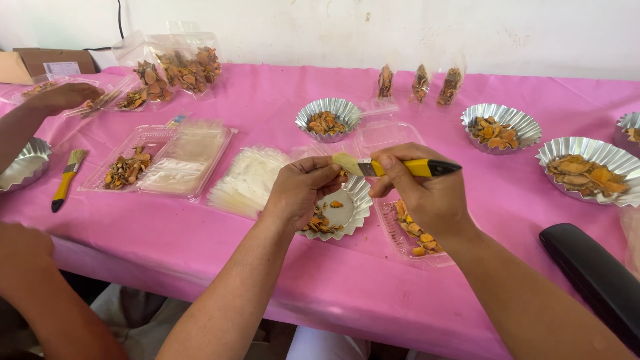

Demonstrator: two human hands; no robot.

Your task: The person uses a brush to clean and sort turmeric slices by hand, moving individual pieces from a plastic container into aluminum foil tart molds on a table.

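A big pink tablecloth (220, 247) covers the table. On it, at the left, lies an open clear plastic box (160, 159) with orange-brown dried slices in 1 half. Beside it sits a pile of clear little bags (248, 179). At the back left, a clear tub (175, 61) is full of the same dried slices.

At the right, 2 shiny foil cups (587, 168) (501, 125) each hold orange slices. 1 more foil cup (328, 119) at the back middle holds a few too. 3 small filled bags (420, 83) stand by the wall.

The foil cup in the middle (347, 208) has some slices at its front edge. A clear tray (410, 233) right next to it holds orange bits.

The left hand (301, 192) is curled over this cup; I cannot tell what its fingers pinch. The right hand (423, 190) grips a yellow-handled brush (393, 167), bristles pointing at the left hand's fingertips.

Another person's hand (61, 97) rests at the far left, near a second brush (67, 179).
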